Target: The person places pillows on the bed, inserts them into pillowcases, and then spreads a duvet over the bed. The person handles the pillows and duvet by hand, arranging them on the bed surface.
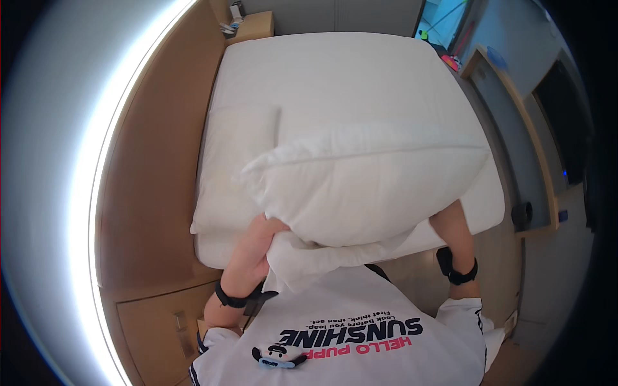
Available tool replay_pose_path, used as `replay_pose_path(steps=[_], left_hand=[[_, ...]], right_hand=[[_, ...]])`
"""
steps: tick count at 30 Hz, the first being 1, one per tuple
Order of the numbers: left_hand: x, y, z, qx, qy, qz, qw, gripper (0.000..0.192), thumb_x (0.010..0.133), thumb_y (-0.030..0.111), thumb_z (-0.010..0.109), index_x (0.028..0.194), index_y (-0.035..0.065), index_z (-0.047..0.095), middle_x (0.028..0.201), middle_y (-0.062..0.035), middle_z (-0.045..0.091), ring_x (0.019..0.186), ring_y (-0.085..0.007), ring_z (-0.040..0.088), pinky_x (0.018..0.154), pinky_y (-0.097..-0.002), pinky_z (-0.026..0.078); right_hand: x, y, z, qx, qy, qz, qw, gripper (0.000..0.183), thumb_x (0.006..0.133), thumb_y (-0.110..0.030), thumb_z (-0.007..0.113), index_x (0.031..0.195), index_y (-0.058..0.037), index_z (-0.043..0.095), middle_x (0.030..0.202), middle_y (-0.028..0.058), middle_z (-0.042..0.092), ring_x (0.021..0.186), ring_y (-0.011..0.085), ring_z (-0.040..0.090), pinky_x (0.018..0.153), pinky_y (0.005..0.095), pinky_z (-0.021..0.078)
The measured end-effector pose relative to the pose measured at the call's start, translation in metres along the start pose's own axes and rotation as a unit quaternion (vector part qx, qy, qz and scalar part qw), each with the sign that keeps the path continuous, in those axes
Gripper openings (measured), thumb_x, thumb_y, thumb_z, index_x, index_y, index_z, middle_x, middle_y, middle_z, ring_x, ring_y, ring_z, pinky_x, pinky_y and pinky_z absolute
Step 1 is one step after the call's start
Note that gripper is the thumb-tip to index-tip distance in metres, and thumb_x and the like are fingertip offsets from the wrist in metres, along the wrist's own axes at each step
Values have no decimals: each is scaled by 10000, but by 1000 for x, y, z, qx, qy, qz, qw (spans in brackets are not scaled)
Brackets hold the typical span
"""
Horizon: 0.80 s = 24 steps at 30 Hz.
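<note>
A plump white pillow (372, 193) is held up in front of my chest, above the near edge of the bed. My left hand (263, 236) grips the cloth at its lower left corner, where a loose white flap of fabric (309, 263) hangs toward my shirt. The pillow hides most of my right hand (446, 212); its wrist reaches in at the lower right side, and what the fingers do cannot be seen. Behind it, a second white pillow (236, 159) lies flat on the white-sheeted mattress (338, 77), along the headboard.
A brown headboard (145, 159) with a bright light strip (87, 183) runs along the left. A bedside table (256, 24) with small items stands at the far left corner. To the right are a wood-edged shelf unit (526, 130), a dark cup (521, 214) and a dark screen (562, 111).
</note>
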State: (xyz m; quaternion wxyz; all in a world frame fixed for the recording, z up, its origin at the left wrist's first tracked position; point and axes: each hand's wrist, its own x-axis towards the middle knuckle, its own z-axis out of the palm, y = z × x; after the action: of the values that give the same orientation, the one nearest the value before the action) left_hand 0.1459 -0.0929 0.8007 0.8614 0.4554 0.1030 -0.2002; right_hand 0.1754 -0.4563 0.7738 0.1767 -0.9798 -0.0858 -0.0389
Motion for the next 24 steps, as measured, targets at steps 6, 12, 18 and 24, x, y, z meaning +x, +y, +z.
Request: replay_pose_path(steps=[6, 12, 18, 24], left_hand=[[16, -62, 11, -79, 30, -142, 986, 399, 794, 43, 555, 1180, -20, 478, 1097, -111, 574, 943, -209, 599, 811, -323, 498], [11, -85, 33, -31, -3, -170, 985, 417, 822, 62, 559, 1215, -6, 436, 1090, -113, 579, 931, -204, 611, 754, -328, 523], [-7, -87, 15, 78, -49, -223, 971, 378, 846, 103, 573, 1198, 3, 480, 1077, -92, 593, 942, -178, 597, 825, -310, 480], [12, -22, -59, 551, -235, -124, 792, 328, 885, 229, 579, 1124, 6, 561, 1028, -40, 617, 966, -127, 544, 855, -290, 432]], right_hand=[[-37, -86, 70, 292, -102, -149, 939, 249, 864, -207, 530, 1014, -26, 611, 966, 186, 613, 904, 372, 568, 815, 418, 450], [-25, -58, 168, 273, -111, -147, 944, 384, 903, -324, 487, 1197, -81, 534, 1214, 142, 531, 1157, 274, 464, 981, 386, 344], [-37, -51, 112, 298, -283, -178, 894, 459, 857, -385, 551, 1211, -93, 533, 1239, 123, 523, 1187, 257, 442, 1018, 332, 315], [-81, -54, 17, 332, -285, -119, 891, 388, 791, -382, 643, 987, -47, 633, 949, 138, 618, 887, 229, 571, 797, 319, 424]])
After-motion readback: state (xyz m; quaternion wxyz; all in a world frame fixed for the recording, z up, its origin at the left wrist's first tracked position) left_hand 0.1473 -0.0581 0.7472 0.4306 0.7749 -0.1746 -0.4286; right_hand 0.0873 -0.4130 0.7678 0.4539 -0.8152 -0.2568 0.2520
